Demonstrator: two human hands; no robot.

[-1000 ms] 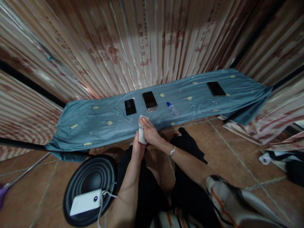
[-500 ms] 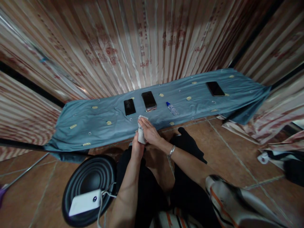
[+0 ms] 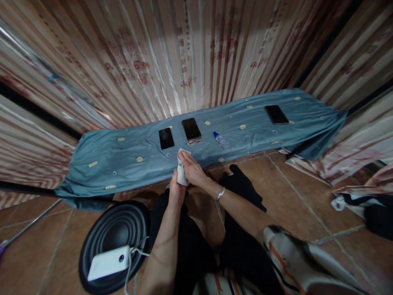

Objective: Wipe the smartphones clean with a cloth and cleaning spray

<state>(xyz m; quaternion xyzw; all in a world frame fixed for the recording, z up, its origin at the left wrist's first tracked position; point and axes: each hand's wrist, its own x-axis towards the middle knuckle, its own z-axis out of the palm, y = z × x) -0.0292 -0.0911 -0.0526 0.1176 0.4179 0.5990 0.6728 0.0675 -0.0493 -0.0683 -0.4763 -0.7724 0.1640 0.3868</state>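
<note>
A: At the near edge of the blue cloth (image 3: 123,164), both hands hold a white wipe (image 3: 181,174).

B: Grip?

A: Left hand (image 3: 176,190) closed around its lower end; right hand (image 3: 193,170) fingers pinch the top. Likely soft, light; take it by a fold.

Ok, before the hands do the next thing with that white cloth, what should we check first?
1. White cloth held in both hands: ok, left hand grips it, right hand lies over it.
2. Phones lying flat on the blue sheet: ok, small phone, middle phone, far phone.
3. Spray bottle within reach: ok, lying beside the middle phone.
4. Bottle cap shut: cannot tell.
5. Screens clean: cannot tell.
</note>
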